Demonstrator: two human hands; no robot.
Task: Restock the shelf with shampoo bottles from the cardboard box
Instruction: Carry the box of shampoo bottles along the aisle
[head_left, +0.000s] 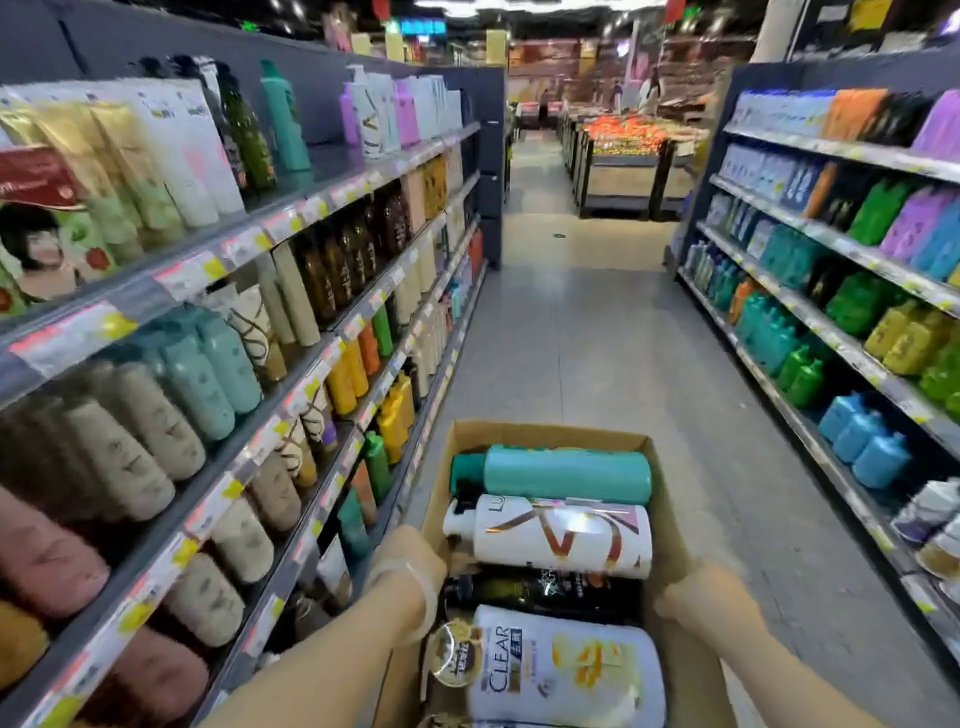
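I carry an open cardboard box (540, 432) in front of me, low in the middle of the view. My left hand (410, 558) grips its left side and my right hand (696, 592) grips its right side. Inside lie shampoo bottles on their sides: a teal bottle (561, 474) at the far end, a white bottle with gold and pink stripes (556, 535), a black bottle (540, 592) and a white "CLEAR" bottle (566, 670) nearest me. The shelf unit on my left (291, 410) is filled with rows of bottles.
A second shelf unit (831, 332) with bright refill pouches and bottles lines the right side. A grey tiled aisle (587, 312) runs between them toward produce stands (623, 150) far ahead, where people stand.
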